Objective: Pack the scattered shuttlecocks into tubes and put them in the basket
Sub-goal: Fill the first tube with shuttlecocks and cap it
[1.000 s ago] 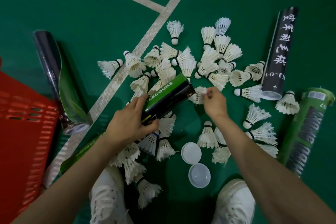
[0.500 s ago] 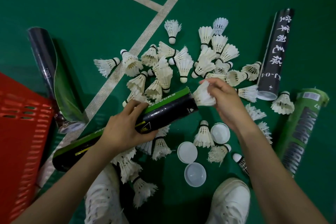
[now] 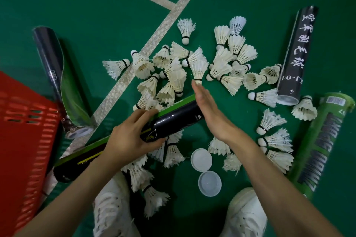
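My left hand (image 3: 131, 136) grips a long black-and-green tube (image 3: 179, 115) around its middle, holding it tilted above the floor. My right hand (image 3: 210, 111) lies flat with straight fingers against the tube's far open end, covering it. Several white shuttlecocks (image 3: 173, 81) lie scattered on the green court floor beyond and around the tube. The red plastic basket (image 3: 23, 131) stands at the left edge.
A black tube with white characters (image 3: 296, 57) and a green tube (image 3: 321, 144) lie on the right. A dark split tube (image 3: 57, 75) lies by the basket. Two white caps (image 3: 201, 159) (image 3: 209, 183) rest between my white shoes (image 3: 111, 209). White court lines (image 3: 134, 71) cross the floor.
My right hand took a shuttlecock from the pile, brought it to the tube's open end, and now presses flat over that end; the shuttlecock is out of sight. The tube has tilted lower.
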